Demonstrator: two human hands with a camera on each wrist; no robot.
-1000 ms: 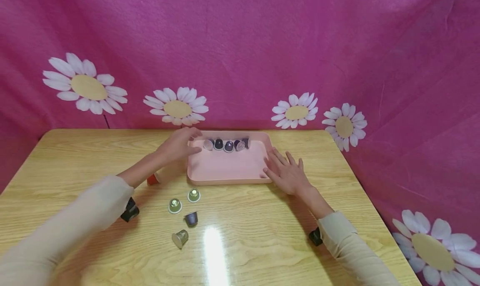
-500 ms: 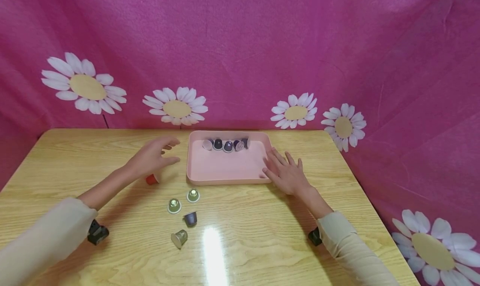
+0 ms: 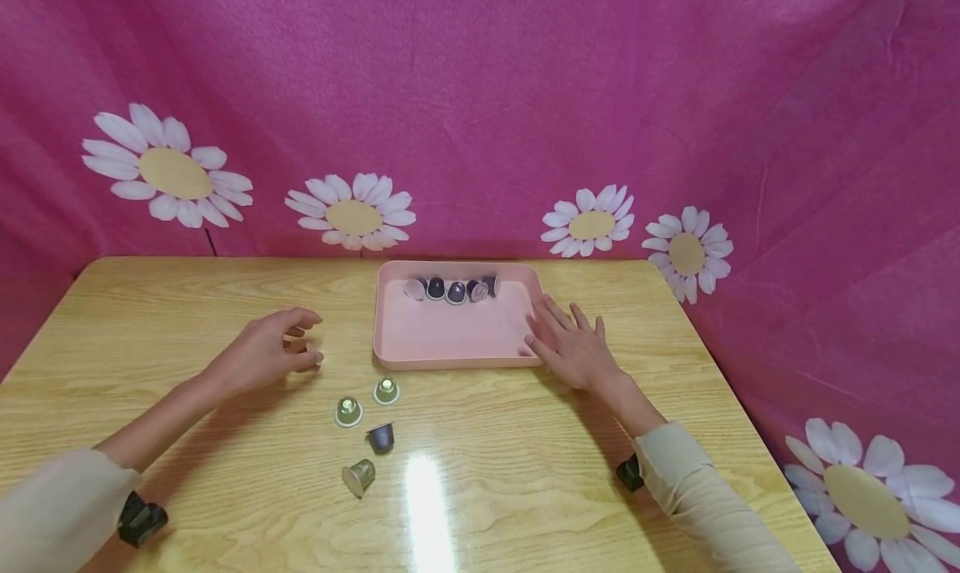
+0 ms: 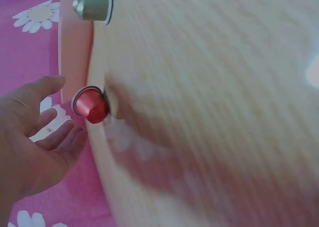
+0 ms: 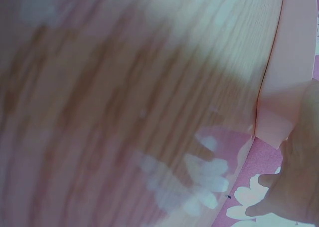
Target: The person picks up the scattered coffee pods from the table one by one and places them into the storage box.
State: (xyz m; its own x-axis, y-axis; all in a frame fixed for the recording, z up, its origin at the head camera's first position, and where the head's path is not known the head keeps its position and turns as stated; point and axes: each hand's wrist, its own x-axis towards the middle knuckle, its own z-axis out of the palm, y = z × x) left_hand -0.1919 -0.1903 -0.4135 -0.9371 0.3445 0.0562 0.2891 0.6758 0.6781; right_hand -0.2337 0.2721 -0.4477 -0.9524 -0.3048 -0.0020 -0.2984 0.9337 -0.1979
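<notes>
My left hand (image 3: 258, 354) reaches over the table left of the pink tray (image 3: 459, 362), thumb and fingers apart and holding nothing. In the left wrist view a red coffee capsule (image 4: 92, 105) lies just beyond the gap between the thumb and fingers; the hand hides it in the head view. My right hand (image 3: 573, 352) rests at the tray's right rim with fingers spread. A row of several dark and purple capsules (image 3: 456, 292) lies along the tray's back. Two green capsules (image 3: 348, 412), a dark grey-purple capsule (image 3: 381, 439) and an olive-beige capsule (image 3: 359, 477) lie on the table.
The wooden table (image 3: 525, 473) reaches back to a magenta curtain (image 3: 480, 114) printed with white daisies. Black wrist cameras hang under both forearms, the left one (image 3: 141, 519) low over the table.
My left hand has moved from the tray's left side, leftward and toward me, coming over the red capsule. My right hand and the tray stay in place.
</notes>
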